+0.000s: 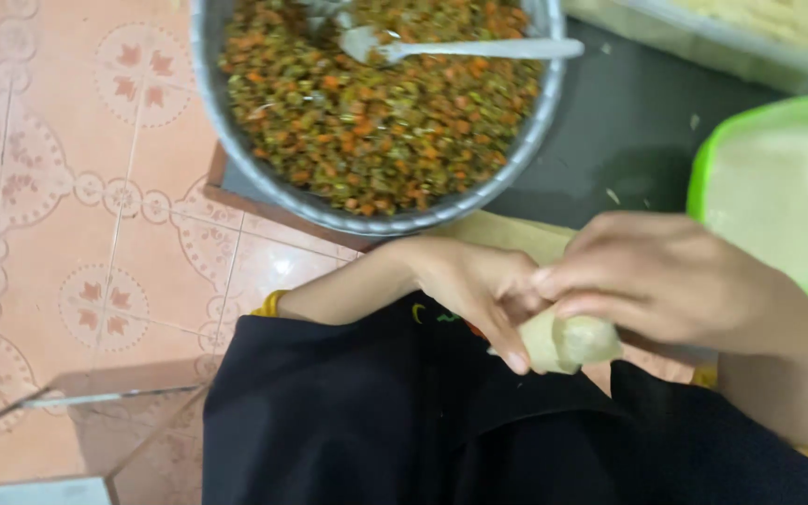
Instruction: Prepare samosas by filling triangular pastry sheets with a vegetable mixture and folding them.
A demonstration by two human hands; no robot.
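Head view, near to far. Black-clothed lap (404,421) fills the bottom of frame. Just above it, both hands meet on a small pale beige roll of thin wrapper dough (572,341), held in the air over the lap. Left hand (474,290) has its fingers (514,357) curled closed around the roll's left end and underside; right hand (666,285) lies over the top, fingers closed on it too. Roll looks light, soft and thin-skinned (likely tears or splits if squeezed mid-body), possibly a bit tacky. Best hold, I'd judge: light pinch at the two ends with support underneath, not a clamp on the bulge.

Beyond the hands: dark table (610,131) with a wooden edge. On it, a big round grey metal bowl (535,140) of chopped orange-and-green filling, a white plastic spoon (479,49) lying in it. To the right, a bright green plastic container (703,178) holding something pale. Patterned peach floor tiles (77,187) at left.
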